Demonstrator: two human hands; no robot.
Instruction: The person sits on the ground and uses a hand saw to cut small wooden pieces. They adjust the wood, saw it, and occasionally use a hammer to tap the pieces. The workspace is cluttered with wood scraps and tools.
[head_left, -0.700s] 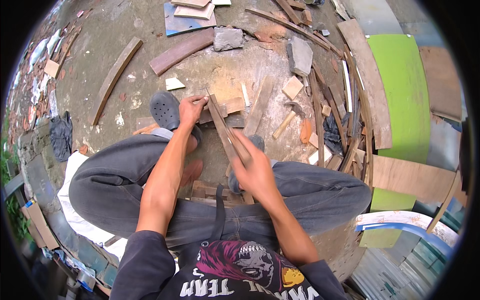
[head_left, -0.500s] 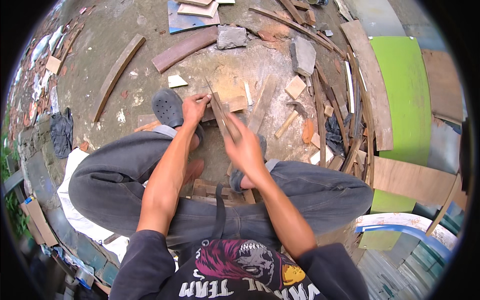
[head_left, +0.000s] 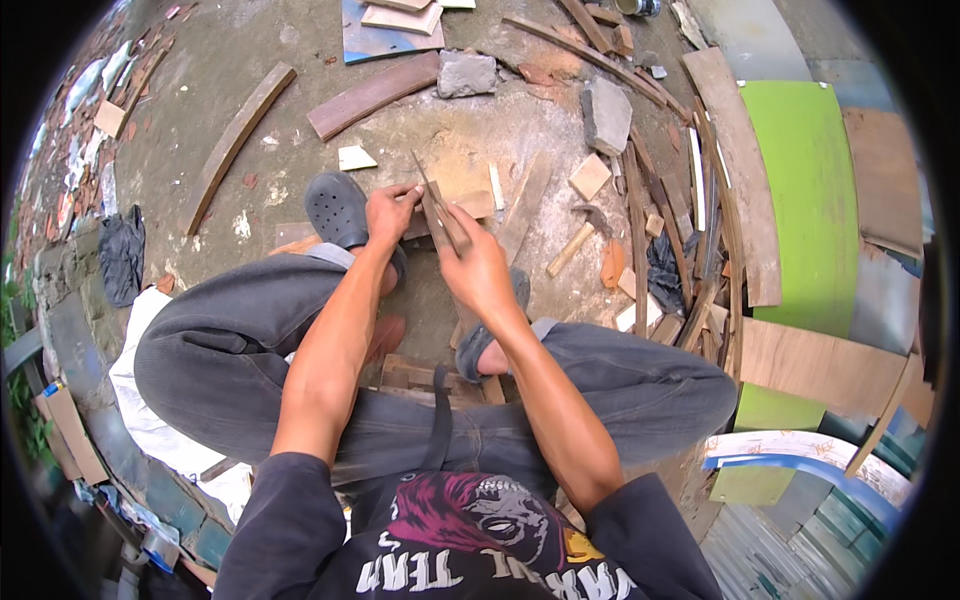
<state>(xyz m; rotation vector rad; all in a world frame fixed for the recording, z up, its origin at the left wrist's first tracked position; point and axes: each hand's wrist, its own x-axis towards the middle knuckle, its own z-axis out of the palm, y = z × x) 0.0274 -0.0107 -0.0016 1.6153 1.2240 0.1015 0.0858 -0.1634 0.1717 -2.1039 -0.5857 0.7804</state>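
Note:
Out in front of my shins, my left hand [head_left: 393, 212] is closed, its thumb and fingertips pinching the upper end of a narrow brown wood strip [head_left: 434, 216]. My right hand [head_left: 478, 268] wraps round a long, narrow brown tool [head_left: 422, 168] with a thin pointed far end. It lies slanted along the strip, close against it. The tool's exact kind and its gripped end are hidden by my fingers. Below both hands, a short board [head_left: 474, 205] rests between my feet. A claw hammer [head_left: 577, 244] lies on the ground right of my right hand.
Grey stone blocks [head_left: 606, 116] and a brown plank [head_left: 375, 97] lie ahead. Long wood strips [head_left: 640, 235] are heaped at the right beside a green panel [head_left: 803, 190]. A curved wooden bar [head_left: 238, 150] and a black plastic bag [head_left: 121, 258] lie left. My clogs [head_left: 336, 208] flank the work.
My right hand has moved slightly forward along the strip with the tool, and its motion blur is gone. My left hand keeps its pinch in nearly the same spot.

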